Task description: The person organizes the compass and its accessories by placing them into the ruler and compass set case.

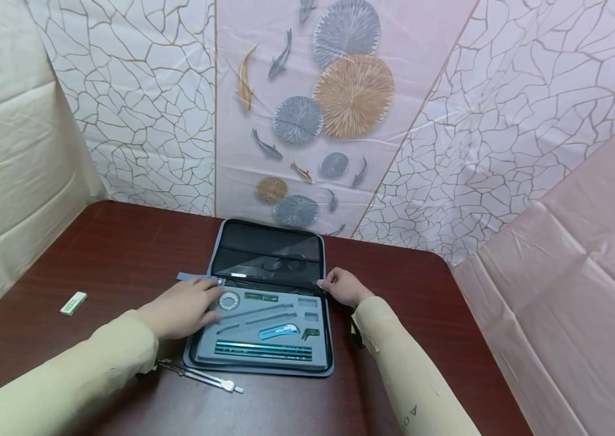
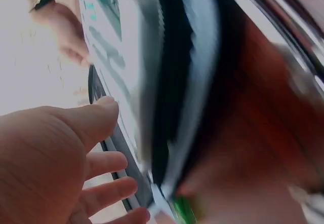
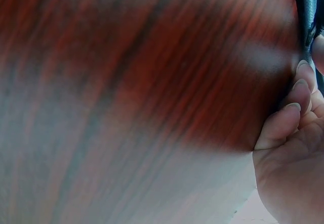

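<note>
A zip-up case [image 1: 269, 249] lies unfolded on the table, its lid leaning up at the back. Its grey foam tray [image 1: 206, 351] holds several dark green pencils [image 1: 263, 350], a blue utility knife [image 1: 279, 331], a round white ring-shaped piece [image 1: 229, 301] and small green pieces. My left hand [image 1: 179, 307] hovers at the case's left side, fingers spread and relaxed, holding nothing; in the left wrist view the hand [image 2: 66, 158] reaches beside the tray. With curled fingers my right hand [image 1: 344, 287] pinches the case's right edge near the hinge. In the right wrist view, this hand [image 3: 298, 158] meets the zippered edge [image 3: 310, 16].
A metal drawing compass [image 1: 203, 376] lies in front of the case, partly behind the left sleeve. Far left on the dark red table [image 1: 138, 242] is a white-and-green eraser [image 1: 73, 303]. Patterned cloth [image 1: 149, 91] hangs behind the table.
</note>
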`<state>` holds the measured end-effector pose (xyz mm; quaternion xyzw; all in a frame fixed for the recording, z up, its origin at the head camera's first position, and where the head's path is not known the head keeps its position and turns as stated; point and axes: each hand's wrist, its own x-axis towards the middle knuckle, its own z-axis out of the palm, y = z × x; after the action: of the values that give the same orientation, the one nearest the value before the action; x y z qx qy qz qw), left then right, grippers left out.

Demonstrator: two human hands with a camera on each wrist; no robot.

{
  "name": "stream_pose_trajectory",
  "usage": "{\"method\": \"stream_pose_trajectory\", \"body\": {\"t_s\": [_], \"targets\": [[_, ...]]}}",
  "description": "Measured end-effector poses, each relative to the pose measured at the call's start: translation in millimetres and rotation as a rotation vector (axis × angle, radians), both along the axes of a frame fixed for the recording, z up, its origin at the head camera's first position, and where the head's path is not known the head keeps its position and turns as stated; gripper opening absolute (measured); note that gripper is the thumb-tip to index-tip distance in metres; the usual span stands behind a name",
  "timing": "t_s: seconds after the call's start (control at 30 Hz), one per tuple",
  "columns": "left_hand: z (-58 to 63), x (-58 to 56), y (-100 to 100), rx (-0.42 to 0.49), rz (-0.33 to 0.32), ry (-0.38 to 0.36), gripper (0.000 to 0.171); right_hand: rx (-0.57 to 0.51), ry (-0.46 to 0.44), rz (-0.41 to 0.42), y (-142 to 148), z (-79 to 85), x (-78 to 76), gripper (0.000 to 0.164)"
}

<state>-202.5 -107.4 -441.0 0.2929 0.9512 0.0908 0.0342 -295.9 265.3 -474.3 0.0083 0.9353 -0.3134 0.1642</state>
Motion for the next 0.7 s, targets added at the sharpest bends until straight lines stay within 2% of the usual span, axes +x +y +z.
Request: {"method": "stream_pose_trajectory", "body": {"t_s": [0.27,0.5,0.7], "targets": [[-8.8,-3.1,-44.4,-0.005,0.091,0.112,0.05,-0.004,0.001,0.004,1.3,-0.8,0.4,0.029],[-12.9,1.5,-84.9,-0.003,0.184,0.123,0.059,-0.013,0.001,0.003,0.0,0.3,1.5,0.029],[-12.4,4.7,-124.9,-0.015,0.267,0.151,0.058,-0.001,-0.003,0.001,0.3,-0.4,-0.5,0.029]]}}
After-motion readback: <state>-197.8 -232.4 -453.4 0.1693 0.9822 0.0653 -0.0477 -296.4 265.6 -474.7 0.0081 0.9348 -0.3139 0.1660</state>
